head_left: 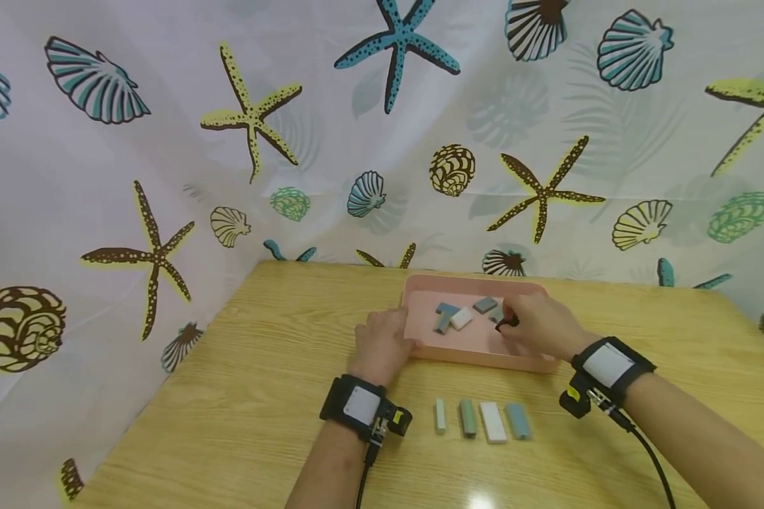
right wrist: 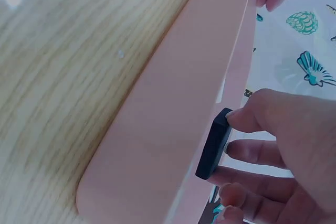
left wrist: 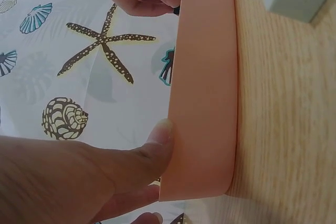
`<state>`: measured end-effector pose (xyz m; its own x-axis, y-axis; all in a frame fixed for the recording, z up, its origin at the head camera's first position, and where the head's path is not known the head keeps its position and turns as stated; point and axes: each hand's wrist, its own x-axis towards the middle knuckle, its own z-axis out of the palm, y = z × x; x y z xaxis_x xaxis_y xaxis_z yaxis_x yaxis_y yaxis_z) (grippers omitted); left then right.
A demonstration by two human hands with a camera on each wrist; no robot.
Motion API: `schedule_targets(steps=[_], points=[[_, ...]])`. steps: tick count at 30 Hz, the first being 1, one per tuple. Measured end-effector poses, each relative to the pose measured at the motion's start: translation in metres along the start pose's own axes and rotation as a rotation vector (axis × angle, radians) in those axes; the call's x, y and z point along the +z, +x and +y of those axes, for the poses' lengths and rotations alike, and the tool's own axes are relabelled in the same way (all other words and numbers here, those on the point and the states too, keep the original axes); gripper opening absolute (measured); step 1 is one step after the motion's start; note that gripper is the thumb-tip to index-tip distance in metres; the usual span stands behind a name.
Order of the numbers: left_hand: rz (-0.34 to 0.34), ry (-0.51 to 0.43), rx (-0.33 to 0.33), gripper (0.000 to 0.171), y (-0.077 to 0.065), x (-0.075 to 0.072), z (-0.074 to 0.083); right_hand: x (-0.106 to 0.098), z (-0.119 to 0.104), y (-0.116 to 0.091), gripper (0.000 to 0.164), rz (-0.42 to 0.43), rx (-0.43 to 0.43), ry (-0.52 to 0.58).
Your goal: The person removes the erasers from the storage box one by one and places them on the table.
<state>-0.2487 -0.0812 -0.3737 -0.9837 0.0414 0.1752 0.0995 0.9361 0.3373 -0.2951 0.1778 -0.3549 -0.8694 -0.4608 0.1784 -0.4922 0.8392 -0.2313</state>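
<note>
A pink tray [head_left: 484,358] stands towards the back of the table. At its near left corner my left hand [head_left: 382,346] grips the wall, with the thumb [left wrist: 160,140] at the rim. Over the tray's right part, my right hand [head_left: 541,325] pinches a small black block [right wrist: 214,145] between thumb and fingers. Inside the tray lie a blue block [head_left: 447,309], a grey-green block [head_left: 443,324], a white block [head_left: 461,318] and a grey block [head_left: 484,305]. Another greyish block [head_left: 496,313] is partly hidden by the right hand.
In front of the tray, a row on the wooden table [head_left: 280,367] holds a narrow pale block [head_left: 440,416], a green block [head_left: 467,418], a white block [head_left: 493,423] and a blue block [head_left: 518,421]. A patterned curtain [head_left: 331,155] hangs behind. Cables run from both wrist cameras.
</note>
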Motion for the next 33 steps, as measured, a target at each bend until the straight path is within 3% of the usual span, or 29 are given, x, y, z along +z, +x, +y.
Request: schedule_targets(steps=[21, 33], points=[[-0.003, -0.011, 0.0, 0.048, 0.0, -0.004, -0.001, -0.02, -0.012, -0.042, 0.02, 0.113, -0.171, -0.065], [-0.009, -0.018, -0.001, 0.047, 0.0, -0.002, 0.001, -0.028, -0.016, -0.076, 0.017, 0.041, -0.164, -0.023]])
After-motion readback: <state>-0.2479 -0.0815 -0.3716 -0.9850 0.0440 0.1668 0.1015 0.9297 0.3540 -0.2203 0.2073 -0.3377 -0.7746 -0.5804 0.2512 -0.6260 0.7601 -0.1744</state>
